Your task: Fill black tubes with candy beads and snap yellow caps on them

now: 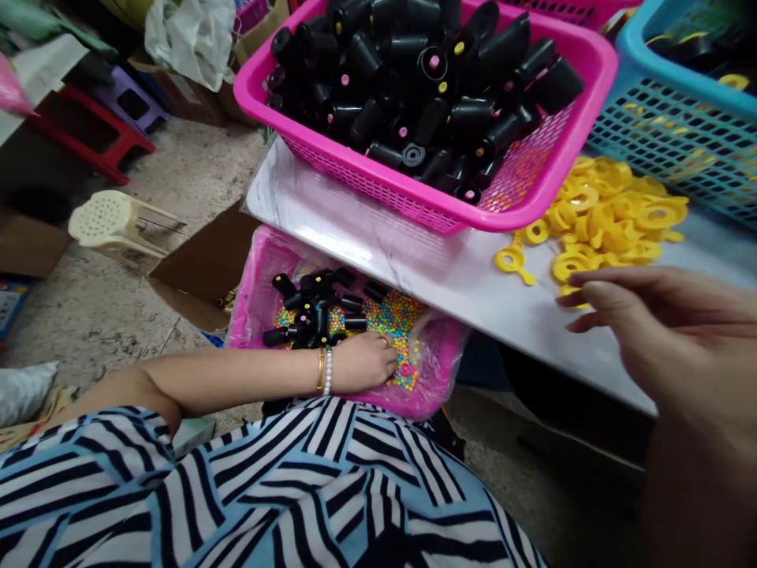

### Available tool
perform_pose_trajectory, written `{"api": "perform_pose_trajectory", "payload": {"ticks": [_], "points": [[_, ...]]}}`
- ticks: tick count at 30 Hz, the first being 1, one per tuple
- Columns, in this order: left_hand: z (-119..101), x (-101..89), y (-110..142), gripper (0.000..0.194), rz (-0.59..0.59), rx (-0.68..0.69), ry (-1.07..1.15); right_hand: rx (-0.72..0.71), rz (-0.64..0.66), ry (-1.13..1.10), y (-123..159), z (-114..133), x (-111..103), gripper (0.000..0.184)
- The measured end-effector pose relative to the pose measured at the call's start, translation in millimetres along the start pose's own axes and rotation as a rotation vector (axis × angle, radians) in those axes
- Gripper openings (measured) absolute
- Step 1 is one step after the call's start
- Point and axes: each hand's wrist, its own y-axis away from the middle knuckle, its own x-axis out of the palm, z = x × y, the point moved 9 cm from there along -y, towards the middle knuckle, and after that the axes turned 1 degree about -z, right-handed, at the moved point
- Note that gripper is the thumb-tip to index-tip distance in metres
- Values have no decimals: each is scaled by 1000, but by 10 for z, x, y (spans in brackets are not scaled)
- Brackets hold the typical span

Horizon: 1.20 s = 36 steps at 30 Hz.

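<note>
My left hand, with a white beaded bracelet and a gold bangle at the wrist, is down in a plastic-lined pink tray. Its fingers curl among small multicoloured beads, and whatever they hold is hidden. Black plastic tube-like pieces, some with pink or yellow dots, lie on the beads. On the right, my right hand reaches to the edge of a pile of yellow plastic rings with tabs. Its fingers are stretched out and apart, touching or just above the nearest rings.
A large pink basket full of black pieces stands on the white tabletop. Behind the rings is a blue basket. A cardboard box and a cream stool are on the floor at left.
</note>
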Motion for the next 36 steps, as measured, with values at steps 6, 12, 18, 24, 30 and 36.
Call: {"api": "perform_pose_trajectory", "payload": {"ticks": [6, 12, 18, 24, 30, 36], "points": [[291, -26, 60, 23, -107, -21, 491, -4, 20, 21, 83, 68, 68, 20], [418, -131, 94, 25, -131, -89, 350, 5, 27, 0, 71, 39, 72, 19], [101, 69, 16, 17, -52, 34, 133, -69, 64, -11, 144, 208, 172, 18], [462, -130, 98, 32, -133, -158, 535, -264, 49, 383, 100, 164, 240, 24], [620, -263, 155, 38, -157, -261, 828, -633, -4, 629, 101, 287, 464, 40], [462, -270, 132, 34, -149, -123, 469, -626, -48, 674, 27, 305, 419, 49]]}}
